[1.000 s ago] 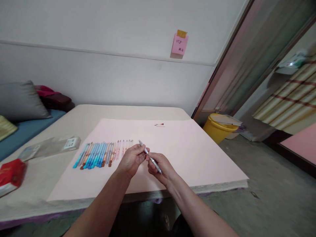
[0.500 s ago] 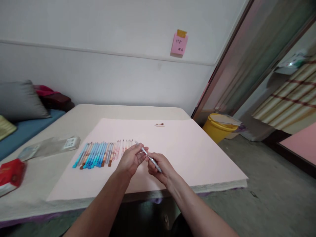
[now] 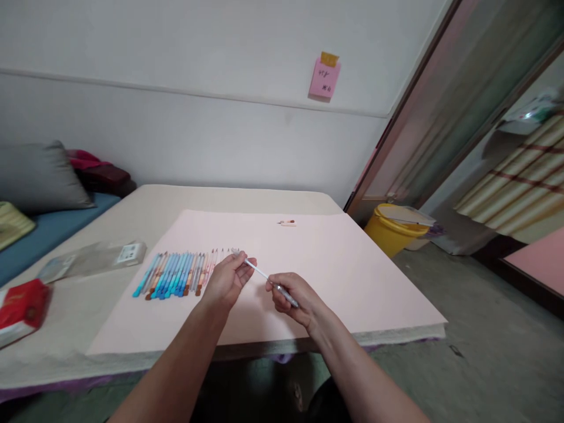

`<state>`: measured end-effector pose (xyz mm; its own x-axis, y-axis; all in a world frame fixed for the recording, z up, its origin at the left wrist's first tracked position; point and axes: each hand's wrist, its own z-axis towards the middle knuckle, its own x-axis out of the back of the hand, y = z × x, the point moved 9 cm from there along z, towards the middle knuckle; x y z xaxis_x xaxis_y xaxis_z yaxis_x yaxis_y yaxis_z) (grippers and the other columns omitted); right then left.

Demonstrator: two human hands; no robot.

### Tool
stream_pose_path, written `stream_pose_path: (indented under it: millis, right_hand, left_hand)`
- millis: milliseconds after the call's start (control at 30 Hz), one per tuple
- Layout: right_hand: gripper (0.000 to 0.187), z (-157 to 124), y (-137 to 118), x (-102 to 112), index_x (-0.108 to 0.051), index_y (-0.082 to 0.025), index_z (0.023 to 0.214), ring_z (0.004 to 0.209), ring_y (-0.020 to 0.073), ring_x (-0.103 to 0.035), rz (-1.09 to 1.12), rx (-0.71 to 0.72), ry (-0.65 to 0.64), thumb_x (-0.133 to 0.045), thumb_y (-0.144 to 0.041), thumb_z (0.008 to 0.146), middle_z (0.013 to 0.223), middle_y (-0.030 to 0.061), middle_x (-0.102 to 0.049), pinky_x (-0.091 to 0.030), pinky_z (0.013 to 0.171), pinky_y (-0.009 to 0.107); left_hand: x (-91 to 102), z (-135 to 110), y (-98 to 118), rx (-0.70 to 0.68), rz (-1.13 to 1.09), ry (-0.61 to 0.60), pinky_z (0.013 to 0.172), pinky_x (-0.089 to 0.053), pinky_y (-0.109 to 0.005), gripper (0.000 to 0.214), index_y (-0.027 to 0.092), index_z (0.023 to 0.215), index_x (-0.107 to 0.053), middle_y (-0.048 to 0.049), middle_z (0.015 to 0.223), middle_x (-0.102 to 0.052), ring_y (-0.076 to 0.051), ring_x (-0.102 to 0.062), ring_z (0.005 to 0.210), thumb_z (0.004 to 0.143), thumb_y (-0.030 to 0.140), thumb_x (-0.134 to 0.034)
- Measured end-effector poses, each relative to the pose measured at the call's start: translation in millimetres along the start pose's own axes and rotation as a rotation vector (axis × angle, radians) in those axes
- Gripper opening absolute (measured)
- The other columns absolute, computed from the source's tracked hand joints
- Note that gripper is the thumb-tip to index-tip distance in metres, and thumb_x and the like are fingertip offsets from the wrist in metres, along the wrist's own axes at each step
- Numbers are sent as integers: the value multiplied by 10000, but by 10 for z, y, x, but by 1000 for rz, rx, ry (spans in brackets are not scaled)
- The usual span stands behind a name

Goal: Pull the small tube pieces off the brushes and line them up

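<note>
Probably light and stiff, the pen (image 3: 286, 296) looks smooth enough to slip, so best gripped round its middle; its thin white refill (image 3: 257, 270) may bend, and suits a fingertip pinch; the right hand (image 3: 294, 294) wraps the pen, the left hand (image 3: 227, 281) pinches the refill's far end; both parts hang over the pink sheet (image 3: 352, 276), the long axis slanting from near right to far left, refill leading.
</note>
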<state>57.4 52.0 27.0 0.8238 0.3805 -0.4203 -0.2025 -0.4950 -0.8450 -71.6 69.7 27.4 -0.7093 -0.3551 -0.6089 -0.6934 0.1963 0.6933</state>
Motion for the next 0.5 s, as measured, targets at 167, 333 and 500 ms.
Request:
stream_pose_path:
  millis: [167, 333, 500]
  right_hand:
    - [189, -22, -22, 31, -611, -118, 638, 282, 50, -275, -47, -19, 15, -555, -287, 701, 317, -43, -429, -162, 356, 200]
    - [190, -30, -46, 119, -611, -116, 635, 280, 54, -293, -107, -30, 28, -565, -288, 700, 316, -37, -435, -184, 352, 200]
    - [188, -8, -110, 236, -615, -115, 694, 339, 64, -393, -60, 16, 85, -590, -300, 716, 412, -17, -505, -253, 368, 188]
  left_hand:
    - [61, 22, 23, 2, -42, 44, 590, -525, -189, 60, 132, 764, -561, -72, 715, -649, -122, -650, 670, 805, 123, -603]
    - [152, 64, 29, 21, -122, 115, 585, -538, -197, 68, 129, 767, -551, -45, 683, -633, -122, -656, 659, 808, 90, -589]
    - [213, 102, 1, 48, -141, 158, 581, -547, -203, 54, 123, 784, -547, -62, 705, -641, -126, -659, 654, 822, 93, -570]
